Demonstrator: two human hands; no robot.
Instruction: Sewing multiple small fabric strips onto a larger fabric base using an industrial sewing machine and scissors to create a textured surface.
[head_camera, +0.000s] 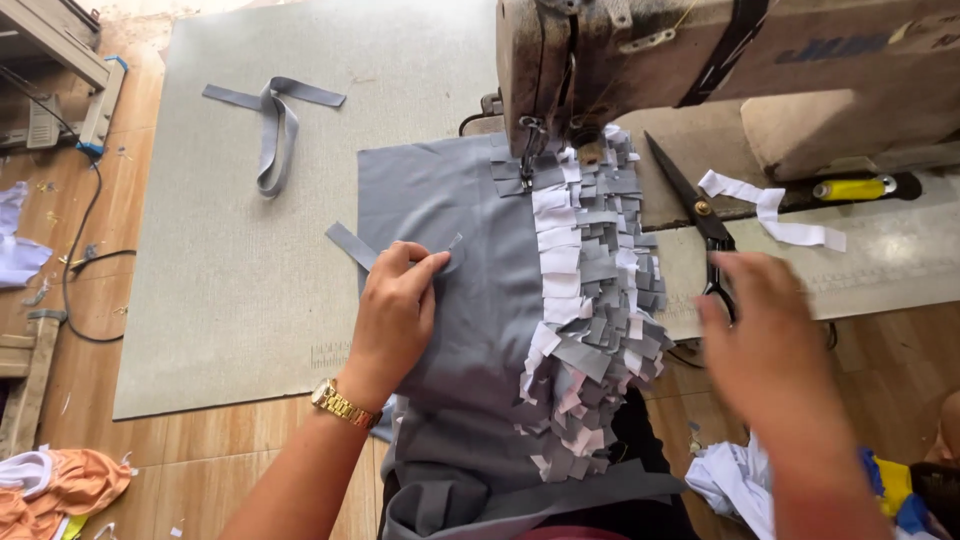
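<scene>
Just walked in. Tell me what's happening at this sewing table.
A person sits at an old sewing machine with a grey fabric panel laid under its needle. Rows of small grey and white fabric tabs are already attached down the panel's right side. The left hand pinches a loose grey strip against the panel. The right hand, blurred, is at the black scissors lying on the machine bed. Another grey strip lies on the grey mat.

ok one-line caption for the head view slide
Left hand pinches a grey fabric strip on grey cloth under a worn sewing machine.
</scene>
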